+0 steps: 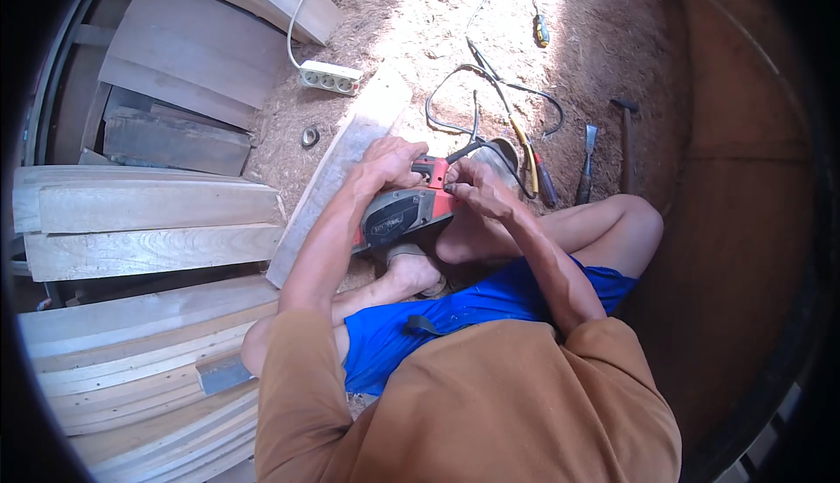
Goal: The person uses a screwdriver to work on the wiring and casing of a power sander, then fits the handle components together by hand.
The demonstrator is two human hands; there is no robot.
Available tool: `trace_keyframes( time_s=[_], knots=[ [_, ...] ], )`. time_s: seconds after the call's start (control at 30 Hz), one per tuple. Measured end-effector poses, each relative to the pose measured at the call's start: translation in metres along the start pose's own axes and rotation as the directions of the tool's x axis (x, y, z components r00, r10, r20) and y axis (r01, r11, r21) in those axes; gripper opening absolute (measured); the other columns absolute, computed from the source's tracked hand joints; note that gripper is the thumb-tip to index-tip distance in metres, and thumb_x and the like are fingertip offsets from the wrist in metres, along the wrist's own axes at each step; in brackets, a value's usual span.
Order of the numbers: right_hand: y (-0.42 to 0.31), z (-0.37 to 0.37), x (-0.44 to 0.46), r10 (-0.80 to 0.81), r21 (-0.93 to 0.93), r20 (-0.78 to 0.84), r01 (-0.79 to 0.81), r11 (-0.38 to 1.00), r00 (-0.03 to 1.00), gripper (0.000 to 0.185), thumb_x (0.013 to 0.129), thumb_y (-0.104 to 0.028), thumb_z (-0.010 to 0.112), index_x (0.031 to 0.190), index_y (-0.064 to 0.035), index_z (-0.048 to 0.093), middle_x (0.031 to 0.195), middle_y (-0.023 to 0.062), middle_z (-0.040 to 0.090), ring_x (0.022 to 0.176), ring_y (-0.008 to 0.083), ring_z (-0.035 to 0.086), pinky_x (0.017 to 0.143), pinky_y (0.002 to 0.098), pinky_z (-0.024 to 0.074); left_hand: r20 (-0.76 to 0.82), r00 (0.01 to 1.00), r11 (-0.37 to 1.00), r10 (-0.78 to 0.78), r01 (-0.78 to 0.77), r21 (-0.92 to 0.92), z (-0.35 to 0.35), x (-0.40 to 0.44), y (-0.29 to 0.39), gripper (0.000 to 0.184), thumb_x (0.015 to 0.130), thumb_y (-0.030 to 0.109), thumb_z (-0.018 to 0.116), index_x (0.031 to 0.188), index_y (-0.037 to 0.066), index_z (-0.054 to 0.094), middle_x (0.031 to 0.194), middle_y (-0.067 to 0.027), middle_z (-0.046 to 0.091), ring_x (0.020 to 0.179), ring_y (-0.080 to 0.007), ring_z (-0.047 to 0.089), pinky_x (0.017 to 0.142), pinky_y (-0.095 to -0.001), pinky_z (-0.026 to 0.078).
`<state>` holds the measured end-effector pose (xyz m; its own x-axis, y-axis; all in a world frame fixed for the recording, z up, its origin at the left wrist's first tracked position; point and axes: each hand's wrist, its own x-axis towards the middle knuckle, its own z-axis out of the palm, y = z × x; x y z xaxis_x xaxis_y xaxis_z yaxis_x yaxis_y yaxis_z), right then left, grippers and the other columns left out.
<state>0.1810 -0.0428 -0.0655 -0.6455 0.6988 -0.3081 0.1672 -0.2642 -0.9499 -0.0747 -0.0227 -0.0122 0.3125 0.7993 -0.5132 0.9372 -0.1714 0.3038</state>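
A red and black power tool (395, 215), which looks like an electric planer, lies tilted over my lower legs, beside a long pale board (325, 171). My left hand (392, 163) is wrapped round the tool's rear handle. At the tool's red body, near where the black cable comes out, my right hand (477, 187) has its fingers pinched together; whatever is between the fingertips is too small to make out. The cable runs up from the tool to loops on the shavings.
Stacked planks (157, 207) fill the left side. A white power strip (331, 77) and a tape roll (310, 136) lie on the shavings. Cable loops (499, 80), a yellow-black screwdriver (542, 31), a chisel (587, 164) and a hammer (626, 143) lie ahead and right.
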Motion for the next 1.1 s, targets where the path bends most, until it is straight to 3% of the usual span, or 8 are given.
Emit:
trace_keyframes(
  time_s=[0.17, 0.27, 0.47, 0.67, 0.77, 0.83, 0.97, 1.1],
  knots=[
    [-0.018, 0.002, 0.002, 0.091, -0.007, -0.032, -0.091, 0.996, 0.995, 0.013, 0.093, -0.004, 0.067, 0.105, -0.0019, 0.064, 0.092, 0.0043, 0.068, 0.087, 0.0148, 0.063, 0.08, 0.0334, 0.0541, 0.032, 0.997, 0.997, 0.069, -0.067, -0.045, -0.006, -0.002, 0.002, 0.051, 0.082, 0.028, 0.083, 0.127, 0.013, 0.065, 0.103, -0.0191, 0.075, 0.105, -0.0423, 0.072, 0.09, -0.052, 0.056],
    [-0.005, 0.004, 0.005, 0.084, -0.054, -0.066, -0.088, 0.995, 0.994, 0.012, 0.095, -0.006, 0.069, 0.105, -0.0015, 0.064, 0.091, 0.0042, 0.068, 0.087, 0.0151, 0.064, 0.08, 0.0333, 0.054, -0.125, 0.962, 0.965, 0.245, -0.254, -0.067, 0.005, -0.006, -0.007, 0.059, 0.085, 0.021, 0.083, 0.139, 0.014, 0.062, 0.107, -0.018, 0.075, 0.106, -0.0415, 0.072, 0.09, -0.0517, 0.056],
    [0.025, 0.014, 0.009, -0.003, -0.064, -0.163, -0.007, 0.998, 0.987, 0.017, 0.095, 0.011, 0.058, 0.104, -0.0018, 0.062, 0.095, 0.0027, 0.065, 0.091, 0.0124, 0.064, 0.082, 0.0298, 0.054, -0.117, 0.944, 0.949, 0.309, -0.313, -0.022, 0.008, -0.005, -0.008, 0.066, 0.085, 0.017, 0.081, 0.148, 0.02, 0.062, 0.109, -0.0184, 0.074, 0.107, -0.0406, 0.071, 0.09, -0.0502, 0.056],
    [-0.004, 0.016, -0.006, -0.122, -0.111, -0.172, 0.104, 0.988, 0.978, 0.035, 0.081, 0.017, 0.043, 0.105, 0.0012, 0.063, 0.096, 0.0058, 0.067, 0.093, 0.0141, 0.066, 0.087, 0.0299, 0.0552, -0.107, 0.951, 0.93, 0.289, -0.306, -0.205, 0.007, 0.001, -0.006, 0.06, 0.083, 0.009, 0.079, 0.142, 0.015, 0.067, 0.115, -0.021, 0.075, 0.111, -0.0398, 0.071, 0.096, -0.0496, 0.056],
    [0.004, 0.016, -0.005, -0.063, -0.107, -0.186, 0.044, 0.993, 0.981, 0.027, 0.083, 0.01, 0.044, 0.103, 0.0018, 0.062, 0.096, 0.0117, 0.067, 0.097, 0.0221, 0.07, 0.089, 0.0377, 0.0579, -0.199, 0.905, 0.899, 0.376, -0.408, -0.158, 0.005, -0.001, -0.007, 0.058, 0.08, 0.005, 0.079, 0.136, 0.012, 0.07, 0.109, -0.0212, 0.076, 0.105, -0.039, 0.073, 0.093, -0.0475, 0.057],
    [0.002, 0.018, -0.004, -0.005, -0.069, -0.209, -0.01, 0.998, 0.978, 0.029, 0.084, 0.01, 0.043, 0.104, 0.0018, 0.063, 0.097, 0.0132, 0.069, 0.098, 0.023, 0.071, 0.09, 0.0386, 0.0582, -0.216, 0.903, 0.866, 0.371, -0.42, -0.27, 0.002, -0.002, -0.009, 0.057, 0.077, 0.002, 0.078, 0.133, 0.011, 0.072, 0.105, -0.0206, 0.076, 0.1, -0.0386, 0.074, 0.089, -0.0459, 0.058],
    [-0.022, 0.017, -0.007, 0.048, -0.136, -0.181, -0.073, 0.988, 0.982, 0.035, 0.087, 0.011, 0.042, 0.109, 0.0019, 0.067, 0.098, 0.015, 0.073, 0.096, 0.0224, 0.071, 0.089, 0.0385, 0.0582, -0.179, 0.935, 0.875, 0.305, -0.349, -0.336, -0.003, -0.001, -0.005, 0.055, 0.073, -0.001, 0.077, 0.127, 0.008, 0.075, 0.1, -0.0198, 0.077, 0.093, -0.0373, 0.075, 0.084, -0.0439, 0.059],
    [-0.004, 0.02, -0.005, -0.168, -0.208, -0.234, 0.119, 0.971, 0.958, 0.034, 0.09, 0.009, 0.046, 0.113, 0.0022, 0.071, 0.102, 0.022, 0.076, 0.092, 0.0316, 0.074, 0.087, 0.0437, 0.0593, -0.203, 0.928, 0.873, 0.313, -0.366, -0.324, 0.002, 0.006, -0.009, 0.055, 0.073, -0.001, 0.077, 0.127, 0.008, 0.075, 0.105, -0.0191, 0.078, 0.096, -0.0369, 0.075, 0.085, -0.0444, 0.059]
  ],
)
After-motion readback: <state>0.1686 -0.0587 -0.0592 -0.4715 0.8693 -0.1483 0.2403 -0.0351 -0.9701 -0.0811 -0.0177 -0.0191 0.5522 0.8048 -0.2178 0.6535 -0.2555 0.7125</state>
